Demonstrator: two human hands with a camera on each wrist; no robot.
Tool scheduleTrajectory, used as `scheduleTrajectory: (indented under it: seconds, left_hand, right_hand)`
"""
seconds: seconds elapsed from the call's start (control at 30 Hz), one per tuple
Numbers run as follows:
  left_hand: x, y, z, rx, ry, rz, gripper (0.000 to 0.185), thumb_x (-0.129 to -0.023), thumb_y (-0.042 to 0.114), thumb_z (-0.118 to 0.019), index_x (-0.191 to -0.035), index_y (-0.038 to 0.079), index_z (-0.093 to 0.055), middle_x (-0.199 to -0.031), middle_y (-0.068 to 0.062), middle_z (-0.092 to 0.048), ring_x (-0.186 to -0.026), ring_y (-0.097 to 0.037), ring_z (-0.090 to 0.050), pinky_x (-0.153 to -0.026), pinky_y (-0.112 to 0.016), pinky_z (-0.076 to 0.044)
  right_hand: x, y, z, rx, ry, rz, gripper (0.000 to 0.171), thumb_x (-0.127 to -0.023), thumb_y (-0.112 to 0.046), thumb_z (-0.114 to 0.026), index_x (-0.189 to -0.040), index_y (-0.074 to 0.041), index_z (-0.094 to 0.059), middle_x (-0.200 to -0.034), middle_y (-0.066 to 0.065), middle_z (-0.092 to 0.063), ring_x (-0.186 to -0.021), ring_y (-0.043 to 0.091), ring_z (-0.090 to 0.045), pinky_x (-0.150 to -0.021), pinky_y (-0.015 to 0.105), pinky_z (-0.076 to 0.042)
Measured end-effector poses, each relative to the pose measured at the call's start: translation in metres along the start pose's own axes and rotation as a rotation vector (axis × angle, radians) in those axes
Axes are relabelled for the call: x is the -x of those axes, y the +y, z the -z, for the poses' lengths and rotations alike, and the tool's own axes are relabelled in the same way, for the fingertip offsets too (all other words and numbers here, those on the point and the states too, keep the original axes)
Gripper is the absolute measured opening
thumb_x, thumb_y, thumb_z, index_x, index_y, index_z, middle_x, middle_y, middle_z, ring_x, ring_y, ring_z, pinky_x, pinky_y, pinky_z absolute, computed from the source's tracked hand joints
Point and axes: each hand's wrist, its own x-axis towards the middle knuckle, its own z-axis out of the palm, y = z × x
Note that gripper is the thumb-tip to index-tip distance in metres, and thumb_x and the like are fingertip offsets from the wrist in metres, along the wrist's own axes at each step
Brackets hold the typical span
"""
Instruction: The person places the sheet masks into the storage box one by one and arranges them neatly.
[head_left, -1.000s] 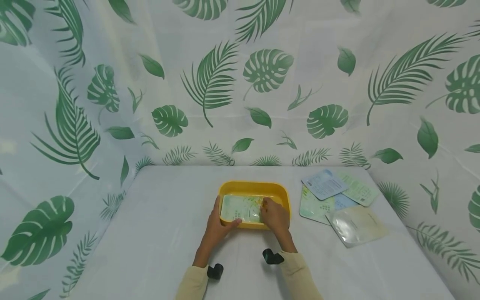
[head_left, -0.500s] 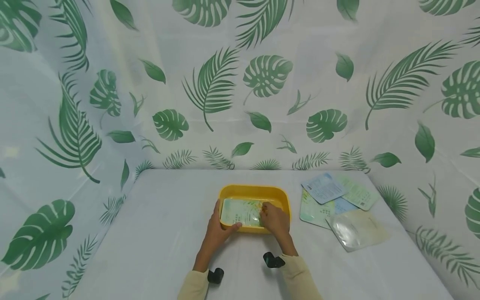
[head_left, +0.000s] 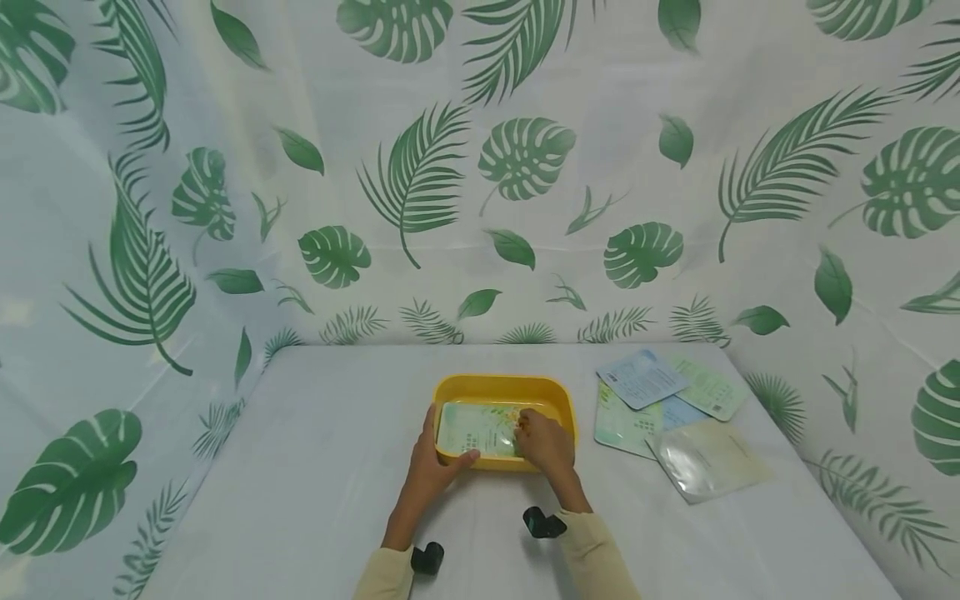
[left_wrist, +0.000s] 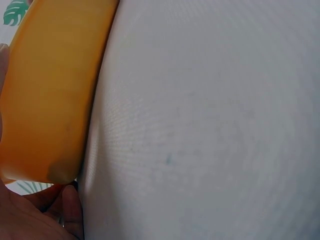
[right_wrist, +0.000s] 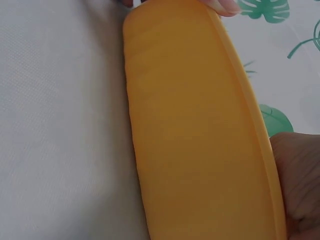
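A yellow plastic tray (head_left: 498, 387) stands on the table in the head view. Inside it lies a flat green-and-white sachet (head_left: 471, 427), which looks like a sheet-mask packet. My left hand (head_left: 431, 471) holds the tray's left end, thumb over the front rim and fingers along the outer side. The right hand (head_left: 547, 446) reaches into the tray with curled fingers and pinches the packet's right end; the fingertips are partly hidden. Both wrist views mostly show the tray's outer wall (left_wrist: 55, 90), and in the right wrist view the right hand (right_wrist: 300, 175) is above its rim.
To the right of the tray lie several overlapping sachets, among them a blue one (head_left: 642, 379) and green ones (head_left: 708, 388). A shiny clear-and-cream packet (head_left: 708, 460) lies nearest. A leaf-printed cloth (head_left: 465, 200) rises behind the white table (head_left: 322, 467).
The head view has shifted slightly. Both hands, the tray and the packet inside it stay nearly in the same place on the table.
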Motion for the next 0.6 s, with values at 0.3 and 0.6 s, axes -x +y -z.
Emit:
scheduleTrajectory:
  seconds: [0.3,0.6]
  left_hand:
    - [0.0005,0.0029,0.0004,0.013,0.002,-0.013,0.114,-0.078,0.049,-0.079,-0.158,0.015,-0.006,-0.159,-0.018,-0.027,-0.144,-0.036,-0.032,-0.115,-0.059,-0.027]
    - [0.0001,0.0020,0.0023,0.000,-0.005,-0.007,0.115,-0.077,0.052,-0.078,-0.158,0.015,-0.007,-0.159,-0.018,-0.028,-0.143,-0.036,-0.032,-0.114,-0.059,-0.028]
  right_hand:
    - [0.0006,-0.0002,-0.0028,-0.053,0.137,0.002,0.036,-0.093,-0.022,-0.063,-0.127,-0.009,-0.063,-0.118,0.009,-0.067,-0.087,0.020,-0.062,-0.076,0.037,-0.054]
    - [0.0045,0.0048,-0.0066,-0.242,0.370,0.116,0.015,-0.095,-0.018,-0.062,-0.103,-0.009,-0.072,-0.085,0.003,-0.067,-0.069,0.013,-0.055,-0.060,0.024,-0.045]
